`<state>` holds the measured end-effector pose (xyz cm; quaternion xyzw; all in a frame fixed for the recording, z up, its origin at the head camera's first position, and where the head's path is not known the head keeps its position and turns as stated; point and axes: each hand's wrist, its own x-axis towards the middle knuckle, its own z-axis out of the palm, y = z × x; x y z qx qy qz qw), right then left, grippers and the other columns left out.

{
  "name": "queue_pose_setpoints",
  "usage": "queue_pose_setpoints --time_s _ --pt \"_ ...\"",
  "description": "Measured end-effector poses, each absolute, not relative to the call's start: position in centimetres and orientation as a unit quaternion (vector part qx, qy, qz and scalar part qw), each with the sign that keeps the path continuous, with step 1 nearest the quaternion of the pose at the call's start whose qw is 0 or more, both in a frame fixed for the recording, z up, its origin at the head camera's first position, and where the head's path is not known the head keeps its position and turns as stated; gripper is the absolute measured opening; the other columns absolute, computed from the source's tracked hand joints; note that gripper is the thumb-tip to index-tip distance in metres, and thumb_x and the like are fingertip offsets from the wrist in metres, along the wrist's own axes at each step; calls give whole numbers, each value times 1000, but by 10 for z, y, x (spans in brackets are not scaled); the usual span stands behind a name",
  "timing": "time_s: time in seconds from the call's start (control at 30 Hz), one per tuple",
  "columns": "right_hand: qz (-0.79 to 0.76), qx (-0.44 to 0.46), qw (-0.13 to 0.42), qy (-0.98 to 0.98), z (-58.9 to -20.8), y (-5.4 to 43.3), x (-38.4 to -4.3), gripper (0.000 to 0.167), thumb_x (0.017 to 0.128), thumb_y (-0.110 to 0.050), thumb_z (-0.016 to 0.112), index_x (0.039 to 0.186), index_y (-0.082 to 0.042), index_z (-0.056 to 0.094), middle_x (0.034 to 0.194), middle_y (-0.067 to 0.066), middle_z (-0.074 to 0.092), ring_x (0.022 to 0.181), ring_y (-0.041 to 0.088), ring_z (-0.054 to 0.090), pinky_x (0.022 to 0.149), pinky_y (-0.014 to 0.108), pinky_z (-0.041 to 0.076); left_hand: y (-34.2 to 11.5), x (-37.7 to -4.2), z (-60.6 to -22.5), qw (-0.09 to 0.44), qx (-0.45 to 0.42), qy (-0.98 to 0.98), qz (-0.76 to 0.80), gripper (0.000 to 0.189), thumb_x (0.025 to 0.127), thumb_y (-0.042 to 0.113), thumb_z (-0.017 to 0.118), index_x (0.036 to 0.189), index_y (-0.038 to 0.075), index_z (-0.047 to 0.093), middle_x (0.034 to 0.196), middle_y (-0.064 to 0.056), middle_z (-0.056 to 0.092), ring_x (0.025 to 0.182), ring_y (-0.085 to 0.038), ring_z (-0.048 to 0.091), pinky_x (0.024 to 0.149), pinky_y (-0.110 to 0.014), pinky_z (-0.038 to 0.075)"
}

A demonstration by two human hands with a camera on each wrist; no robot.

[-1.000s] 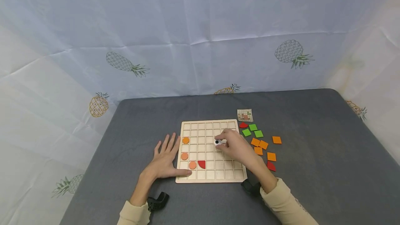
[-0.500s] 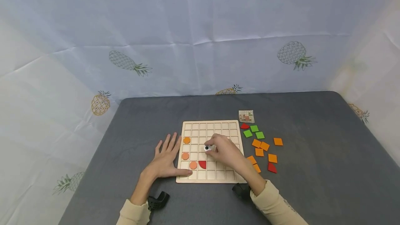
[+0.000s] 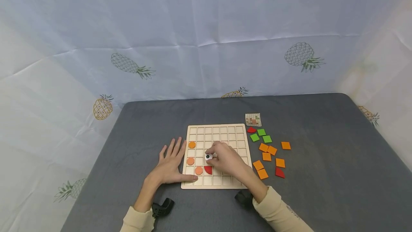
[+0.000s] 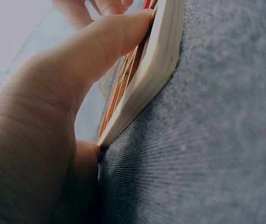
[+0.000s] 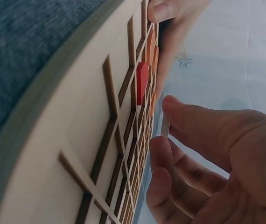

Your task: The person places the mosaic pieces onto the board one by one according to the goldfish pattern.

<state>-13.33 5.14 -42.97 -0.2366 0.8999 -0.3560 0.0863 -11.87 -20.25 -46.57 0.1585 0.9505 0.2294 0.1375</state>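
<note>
White piece: the white piece with a black dot (image 3: 207,156), up over the board (image 3: 216,126), in line with the column of the red quarter-shaped piece (image 3: 208,170) and on its far side; which square it is meant for, I cannot tell.
Right hand (image 3: 226,159): grip pinching that piece by its edges between thumb and forefinger; the right wrist view shows it apart from the board.
Left hand (image 3: 170,164): grip spread, holding nothing; fingers along the board's left edge, thumb on its near-left part, apparently steadying it.
Already on the board: the red piece and three orange discs (image 3: 190,161), all toward the left.
Right of the board: orange squares (image 3: 266,156), green squares (image 3: 254,137), two more red pieces (image 3: 280,172) and, at the far end, a small printed card (image 3: 253,120).
Step in hand: seemingly lining up one piece for placing.
Next move: likely calls for centring it over a square, lowering it flat, then releasing.
</note>
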Motion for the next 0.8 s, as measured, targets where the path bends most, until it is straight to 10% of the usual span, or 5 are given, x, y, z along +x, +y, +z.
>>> queue_pose_setpoints --time_s 0.8 --pt "-344 -238 107 902 -438 47 -130 18 90 -8 89 107 -2 86 93 5 71 75 12 52 64 24 43 -203 -118 -463 153 158 950 220 141 78 74 81 175 3 7 183 -25 -1 170 -52 -1 129 -77 3"
